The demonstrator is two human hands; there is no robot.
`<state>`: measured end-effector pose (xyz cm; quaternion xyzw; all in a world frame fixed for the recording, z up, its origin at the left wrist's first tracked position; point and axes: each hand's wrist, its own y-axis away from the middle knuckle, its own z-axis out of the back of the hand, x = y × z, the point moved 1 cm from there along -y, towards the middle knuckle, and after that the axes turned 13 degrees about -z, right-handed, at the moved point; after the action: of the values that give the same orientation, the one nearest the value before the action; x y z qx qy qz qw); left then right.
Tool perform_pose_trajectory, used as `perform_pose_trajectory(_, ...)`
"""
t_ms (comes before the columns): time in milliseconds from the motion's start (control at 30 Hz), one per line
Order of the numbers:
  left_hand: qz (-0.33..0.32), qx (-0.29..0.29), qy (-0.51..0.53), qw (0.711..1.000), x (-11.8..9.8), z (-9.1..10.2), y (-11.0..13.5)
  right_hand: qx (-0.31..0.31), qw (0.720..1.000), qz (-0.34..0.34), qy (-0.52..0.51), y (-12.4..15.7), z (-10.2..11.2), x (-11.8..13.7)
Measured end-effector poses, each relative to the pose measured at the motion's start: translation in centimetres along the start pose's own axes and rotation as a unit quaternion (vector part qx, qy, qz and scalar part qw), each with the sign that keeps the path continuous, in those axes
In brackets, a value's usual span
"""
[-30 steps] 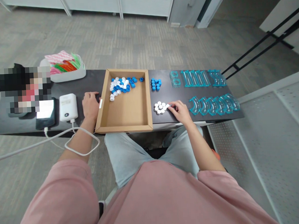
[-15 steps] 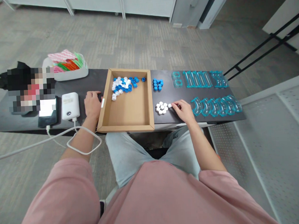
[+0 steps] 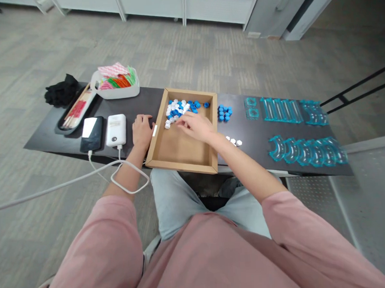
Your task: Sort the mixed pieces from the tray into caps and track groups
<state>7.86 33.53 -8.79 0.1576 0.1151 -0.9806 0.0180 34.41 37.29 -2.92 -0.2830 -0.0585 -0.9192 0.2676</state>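
Observation:
A shallow cardboard box (image 3: 183, 165) lies on the dark table, with small blue and white hexagonal plastic pieces (image 3: 174, 107) heaped in its far left part. My right hand (image 3: 196, 125) reaches over the box from the right. Its fingers are bent and slightly apart beside the heap, and nothing shows between them. Flat on the table by the box's left wall rests my left hand (image 3: 142, 130), fingers stretched and holding nothing. Right of the box stand a group of blue pieces (image 3: 225, 112) and some white pieces (image 3: 233, 141), partly covered by my right forearm.
Teal-edged clear curved plates (image 3: 304, 152) and straight plates (image 3: 281, 110) lie in rows at the right. To the left are a power bank (image 3: 116, 130) with a white cable, a phone (image 3: 91, 134), a long dark tray (image 3: 62, 131), a white basket (image 3: 119, 93) and black cloth (image 3: 61, 91).
My right hand has left the white group on the table and moved left over the box. My left hand stays beside the box. The whole view has shifted, moving the table rightward.

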Motion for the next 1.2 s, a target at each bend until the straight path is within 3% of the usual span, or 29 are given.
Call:
perform_pose_trajectory(100,0.0,0.003,0.006,1.0,-0.2,0.1,0.1,0.053,0.995,-0.039,0.075,-4.3,-3.2,2.5)
perform_pose_trajectory(200,0.0,0.001,0.009,1.0,-0.3,0.1,0.1,0.07,0.989,-0.062,0.111,-5.9,-4.8,3.4)
perform_pose_trajectory(533,-0.005,0.007,0.009,1.0,-0.4,0.2,0.1,0.115,0.989,0.004,0.089,-4.4,-5.9,3.6)
perform_pose_trajectory(633,-0.006,0.009,0.007,1.0,-0.5,0.3,0.2,0.098,0.994,0.017,0.045,-3.5,-5.0,3.1)
perform_pose_trajectory(767,-0.003,0.008,0.005,1.0,-0.4,0.3,0.1,0.021,0.997,0.014,-0.071,0.2,0.4,-0.3)
perform_pose_trajectory(900,-0.001,0.005,0.011,1.0,-0.2,0.2,0.0,-0.109,0.987,-0.042,-0.111,7.4,7.6,-6.3)
perform_pose_trajectory(967,0.0,0.007,0.011,1.0,-0.1,0.2,0.0,-0.152,0.978,-0.093,-0.109,11.5,9.8,-9.3)
perform_pose_trajectory(1067,0.003,0.019,-0.003,1.0,-0.3,0.4,0.1,-0.165,0.965,-0.173,-0.107,17.0,10.1,-13.3)
perform_pose_trajectory(1200,0.01,0.034,-0.021,0.999,-0.7,0.8,0.1,-0.144,0.955,-0.231,-0.122,21.4,6.8,-16.3)
